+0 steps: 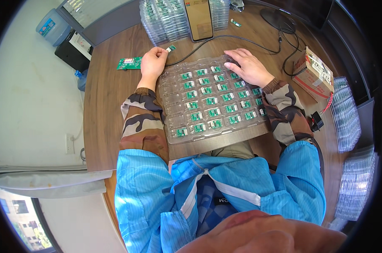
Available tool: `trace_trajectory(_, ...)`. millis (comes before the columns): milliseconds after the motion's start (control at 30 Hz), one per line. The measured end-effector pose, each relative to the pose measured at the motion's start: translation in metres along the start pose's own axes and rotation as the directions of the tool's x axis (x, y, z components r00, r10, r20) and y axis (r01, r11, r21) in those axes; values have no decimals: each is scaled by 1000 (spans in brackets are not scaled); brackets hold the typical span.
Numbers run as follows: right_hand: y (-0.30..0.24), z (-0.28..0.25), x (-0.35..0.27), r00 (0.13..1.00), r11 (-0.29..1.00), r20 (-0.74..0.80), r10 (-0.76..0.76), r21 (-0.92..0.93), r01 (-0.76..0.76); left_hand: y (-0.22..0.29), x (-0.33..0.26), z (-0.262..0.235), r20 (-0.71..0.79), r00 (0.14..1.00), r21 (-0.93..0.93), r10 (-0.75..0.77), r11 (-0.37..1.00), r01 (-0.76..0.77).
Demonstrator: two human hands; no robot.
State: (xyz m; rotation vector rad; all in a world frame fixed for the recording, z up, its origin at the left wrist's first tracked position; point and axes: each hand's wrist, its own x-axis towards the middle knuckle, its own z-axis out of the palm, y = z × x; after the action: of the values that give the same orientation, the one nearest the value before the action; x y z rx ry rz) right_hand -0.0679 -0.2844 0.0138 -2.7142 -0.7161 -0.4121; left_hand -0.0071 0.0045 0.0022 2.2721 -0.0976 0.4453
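My left hand (pixel 153 64) is closed in a pinch on a small green circuit board (pixel 171 48) with a white end, just beyond the tray's far left corner. Right beside that hand lies a larger green circuit board (pixel 130 63) with a lit digital display. A clear plastic tray (pixel 170 100) sits in front of me, with small green circuit boards (pixel 211 100) in many of its pockets; pockets along its left side hold none. My right hand (pixel 251 68) rests over the tray's far right corner, fingers stretched and thumb apart, covering some pockets.
Stacked clear trays (pixel 163 21) stand at the back behind a propped phone (pixel 198 20). A black cable (pixel 241 39) crosses the wooden table (pixel 111 105). To the right are a cardboard box (pixel 314 74) with red wires and more stacked trays (pixel 346 114). Another small board (pixel 235 23) lies farther back.
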Motion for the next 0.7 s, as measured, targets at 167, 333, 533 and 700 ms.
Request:
trace_trajectory(167,-2,2,-4,999,992,-53,3,-125,-9,2,-2,0,3,1000,-1,21,1000,-21)
trace_trajectory(333,-1,3,-4,990,993,-134,-53,-112,38,1,-2,0,0,1000,-14,14,1000,-14)
trace_trajectory(533,-2,-1,0,991,999,-128,-35,29,39,-1,2,0,-6,1000,-5,29,1000,-29)
trace_trajectory(700,-2,-1,0,992,999,-121,-26,32,30,-2,2,1,7,1000,-23,22,1000,-22)
